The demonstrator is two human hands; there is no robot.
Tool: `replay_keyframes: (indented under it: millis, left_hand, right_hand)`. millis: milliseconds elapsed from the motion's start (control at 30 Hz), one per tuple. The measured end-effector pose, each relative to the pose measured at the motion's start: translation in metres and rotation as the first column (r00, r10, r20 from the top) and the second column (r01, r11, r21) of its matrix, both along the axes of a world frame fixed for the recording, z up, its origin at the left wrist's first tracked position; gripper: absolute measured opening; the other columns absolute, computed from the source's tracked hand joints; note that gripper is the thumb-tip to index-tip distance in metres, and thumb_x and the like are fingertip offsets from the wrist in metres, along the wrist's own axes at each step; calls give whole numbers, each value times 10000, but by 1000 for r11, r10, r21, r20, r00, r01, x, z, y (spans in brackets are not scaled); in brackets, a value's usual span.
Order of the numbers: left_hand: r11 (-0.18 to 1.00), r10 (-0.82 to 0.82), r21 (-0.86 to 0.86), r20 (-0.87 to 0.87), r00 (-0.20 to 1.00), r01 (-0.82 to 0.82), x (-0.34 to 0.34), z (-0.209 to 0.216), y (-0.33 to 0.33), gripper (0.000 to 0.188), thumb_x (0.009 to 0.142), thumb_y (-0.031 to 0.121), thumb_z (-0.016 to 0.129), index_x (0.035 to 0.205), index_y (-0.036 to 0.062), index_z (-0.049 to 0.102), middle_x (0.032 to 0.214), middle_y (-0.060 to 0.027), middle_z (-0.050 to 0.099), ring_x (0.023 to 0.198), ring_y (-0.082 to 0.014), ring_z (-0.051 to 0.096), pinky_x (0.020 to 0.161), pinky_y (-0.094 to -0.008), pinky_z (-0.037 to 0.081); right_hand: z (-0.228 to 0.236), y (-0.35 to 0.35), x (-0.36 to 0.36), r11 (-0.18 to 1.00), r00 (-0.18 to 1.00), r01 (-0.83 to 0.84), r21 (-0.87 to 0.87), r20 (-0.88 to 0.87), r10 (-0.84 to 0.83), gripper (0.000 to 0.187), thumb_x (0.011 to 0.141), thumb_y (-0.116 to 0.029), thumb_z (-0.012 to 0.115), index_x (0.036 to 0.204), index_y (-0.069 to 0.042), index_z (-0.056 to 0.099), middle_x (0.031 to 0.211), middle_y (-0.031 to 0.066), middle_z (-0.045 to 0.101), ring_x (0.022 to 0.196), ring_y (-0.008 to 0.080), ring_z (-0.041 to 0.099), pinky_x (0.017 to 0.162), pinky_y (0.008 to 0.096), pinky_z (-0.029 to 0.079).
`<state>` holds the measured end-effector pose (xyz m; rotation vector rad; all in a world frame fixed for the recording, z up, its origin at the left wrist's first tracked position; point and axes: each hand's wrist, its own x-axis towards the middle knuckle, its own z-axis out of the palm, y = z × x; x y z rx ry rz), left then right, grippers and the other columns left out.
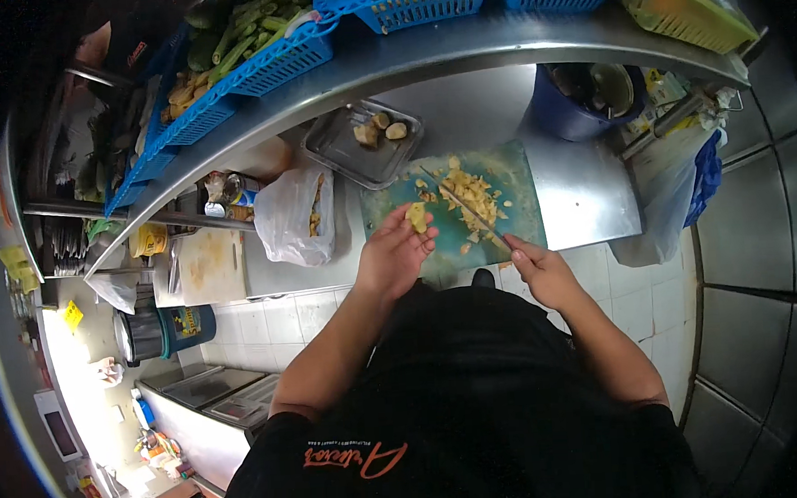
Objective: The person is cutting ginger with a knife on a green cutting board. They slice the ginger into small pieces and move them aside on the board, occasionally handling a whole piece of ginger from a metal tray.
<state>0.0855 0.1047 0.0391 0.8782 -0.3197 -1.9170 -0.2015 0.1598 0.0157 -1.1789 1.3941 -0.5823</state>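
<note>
My left hand holds a pale yellow peeled piece of what looks like ginger between fingers and thumb, just over the near left part of the board. My right hand is closed round the handle of a kitchen knife. The long blade slants up and left across the green cutting board. Chopped yellow pieces lie in a loose heap around the blade. Behind the board's left corner, a metal tray carries a few larger chunks.
To the left stand a white plastic bag with brownish pieces and a stained white board. A dark blue bucket is at back right. Overhead, a steel shelf bears blue baskets of vegetables. A translucent bag hangs at the right.
</note>
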Motion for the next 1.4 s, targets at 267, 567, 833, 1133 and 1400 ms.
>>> replay_keyframes:
  millis: [267,567,833,1133,1400]
  left_hand:
    - [988,-120,-89,68,990,126,-15,5,-5,251,1030,95,478,1267,53,551,1185,-119,668,1016,-263,659,892,-395,510]
    - [987,-162,36,156,974,158,-11,-10,1,224,1040,140,484,1221,37,566,1099,-126,646,948,-254,653,811,-391,511]
    - [978,-204,68,154,967,195,-5,4,-2,243,1063,229,502,1255,90,554,1115,-61,619,954,-210,592,801,-352,466]
    - [979,-188,-67,92,978,194,-3,7,-14,343,1047,191,519,1363,58,522,1179,-92,643,943,-210,636,805,-346,494]
    - [814,435,-349,896,-88,465,31,-11,-115,331,911,231,645,1158,15,684,1034,-204,728,973,-365,701,843,-420,552]
  right_hand:
    - [67,-18,34,960,958,-226,-164,-217,188,421,1012,-343,550,1397,-179,596,1008,212,718,934,409,693,852,449,540]
    - [22,-11,19,876,898,-312,-368,-414,146,447,1020,-357,540,1409,-141,582,1051,214,716,996,408,686,885,447,536]
    - [-18,0,-22,994,963,-74,-75,-263,52,432,1037,-312,557,1405,-87,587,1171,180,728,1032,303,703,920,386,521]
    - [-20,-6,-25,1000,984,1,15,-179,2,483,1033,-356,548,1414,-60,569,1096,182,731,994,298,702,897,364,523]
    - [-23,19,-43,986,990,141,87,-27,-140,491,1047,-331,549,1452,-54,540,738,-57,467,649,79,447,620,258,426]
